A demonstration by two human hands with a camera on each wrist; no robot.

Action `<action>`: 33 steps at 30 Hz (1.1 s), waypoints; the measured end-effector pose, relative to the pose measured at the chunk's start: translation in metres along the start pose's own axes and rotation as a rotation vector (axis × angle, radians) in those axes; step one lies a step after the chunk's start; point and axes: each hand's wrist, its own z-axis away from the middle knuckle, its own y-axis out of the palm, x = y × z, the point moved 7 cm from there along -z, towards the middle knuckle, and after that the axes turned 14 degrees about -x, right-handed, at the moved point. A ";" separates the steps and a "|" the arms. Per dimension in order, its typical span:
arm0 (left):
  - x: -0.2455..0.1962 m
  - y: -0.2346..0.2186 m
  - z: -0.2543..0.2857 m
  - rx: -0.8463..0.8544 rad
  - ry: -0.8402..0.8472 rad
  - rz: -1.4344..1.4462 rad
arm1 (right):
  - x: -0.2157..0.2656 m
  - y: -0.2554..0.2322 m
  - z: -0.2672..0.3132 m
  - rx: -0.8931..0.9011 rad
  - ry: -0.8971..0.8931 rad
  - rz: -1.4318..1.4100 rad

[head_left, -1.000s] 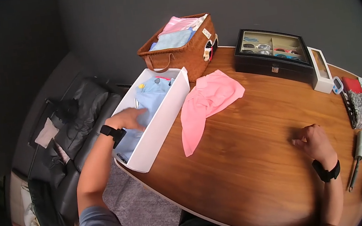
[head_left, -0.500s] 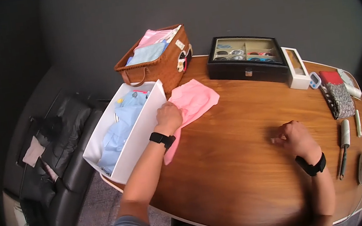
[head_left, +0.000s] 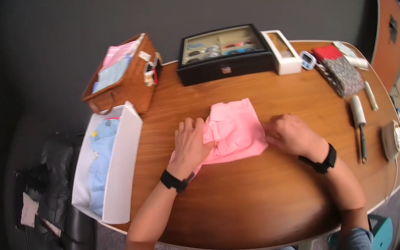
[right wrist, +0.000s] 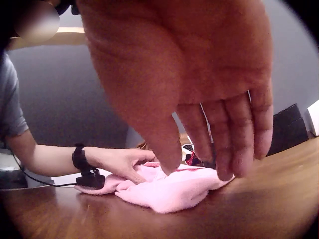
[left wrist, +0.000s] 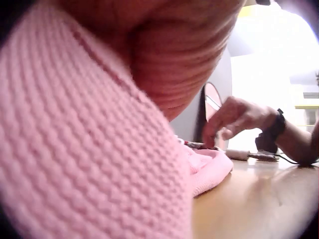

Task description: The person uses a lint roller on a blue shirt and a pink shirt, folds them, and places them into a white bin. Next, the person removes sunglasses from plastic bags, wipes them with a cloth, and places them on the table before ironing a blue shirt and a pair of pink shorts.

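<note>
A pink knit garment [head_left: 236, 133] with small buttons lies bunched on the table in the head view. My left hand [head_left: 190, 149] rests over its left side, fingers spread and thumb on the cloth. Seen from the right wrist, the left thumb and fingers stand apart around a fold of the pink cloth [right wrist: 174, 191]. My right hand [head_left: 292, 135] is just off the garment's right edge, with nothing in its grasp. Its fingers [right wrist: 239, 129] hang nearly straight in the right wrist view. Pink knit fabric [left wrist: 89, 139] fills much of the left wrist view.
On the left, a white bin [head_left: 127, 170] holds blue clothing, in front of a brown basket [head_left: 142, 92] of folded clothes. A black glasses case [head_left: 225, 68] and a white box [head_left: 288, 65] stand behind. A lint roller [head_left: 358, 111] and a patterned cloth [head_left: 342, 76] lie right.
My left hand has come out of the white bin to the pink garment, which has shifted right, toward the right hand. The head view has turned right; the right hand's fingers have loosened.
</note>
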 end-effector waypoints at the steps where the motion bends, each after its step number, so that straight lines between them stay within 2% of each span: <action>1: -0.018 0.001 0.003 0.017 0.015 0.030 | 0.002 0.000 0.000 -0.032 -0.022 -0.038; 2: -0.037 0.002 0.005 0.041 0.068 0.086 | -0.001 0.004 0.001 -0.026 0.009 -0.020; 4: -0.067 0.002 0.009 0.092 0.121 0.147 | 0.001 -0.001 0.002 -0.231 -0.120 0.040; 5: -0.076 0.000 0.010 0.098 0.130 0.164 | -0.008 0.002 0.004 -0.227 -0.105 0.052; 7: -0.088 -0.002 0.014 0.143 0.159 0.272 | -0.013 0.012 0.008 -0.153 -0.186 0.095; 8: -0.087 -0.001 0.015 0.108 0.161 0.354 | -0.009 0.003 0.004 -0.153 -0.178 0.099; 10: -0.085 -0.006 0.014 0.143 0.144 0.415 | -0.013 0.006 -0.001 0.204 0.126 -0.013; 11: -0.083 -0.008 0.013 0.172 0.122 0.470 | -0.013 0.006 -0.001 0.205 0.130 -0.015; 12: -0.081 -0.011 0.012 0.175 0.121 0.471 | -0.009 0.003 -0.004 0.141 0.060 -0.021; 13: -0.082 -0.017 0.011 0.153 0.189 0.511 | -0.004 -0.001 -0.005 0.079 -0.010 -0.027; 14: -0.084 -0.023 0.011 0.129 0.256 0.549 | -0.003 -0.001 -0.006 0.082 -0.009 -0.029; 15: -0.084 -0.029 0.011 0.130 0.253 0.550 | -0.001 -0.005 -0.007 0.043 0.011 -0.065; 17: -0.082 -0.033 0.013 0.263 0.148 0.672 | 0.002 -0.015 -0.008 0.005 0.032 -0.103; 20: -0.077 -0.046 0.016 0.288 0.203 0.743 | 0.010 -0.040 -0.006 0.025 0.006 -0.266; 21: -0.073 -0.050 0.017 0.288 0.193 0.746 | 0.018 -0.044 -0.001 0.094 -0.072 -0.293; 22: -0.067 -0.048 0.020 0.409 0.086 0.780 | 0.028 -0.049 0.003 0.163 -0.151 -0.319; 23: -0.063 -0.048 0.024 0.528 -0.022 0.811 | 0.036 -0.060 0.005 0.170 -0.155 -0.321; 25: -0.062 -0.063 0.028 0.560 -0.015 0.741 | 0.059 -0.076 0.018 0.296 -0.189 -0.248; 28: -0.076 -0.089 0.045 0.720 -0.033 0.741 | 0.085 -0.098 0.046 0.411 -0.296 -0.119; 29: -0.084 -0.101 0.049 0.633 0.080 0.783 | 0.094 -0.103 0.054 0.431 -0.406 -0.137; 31: -0.100 -0.127 0.056 0.730 0.183 0.774 | 0.115 -0.124 0.070 0.496 -0.571 -0.012; 33: -0.107 -0.153 0.069 0.722 0.369 0.918 | 0.133 -0.145 0.082 0.438 -0.841 -0.321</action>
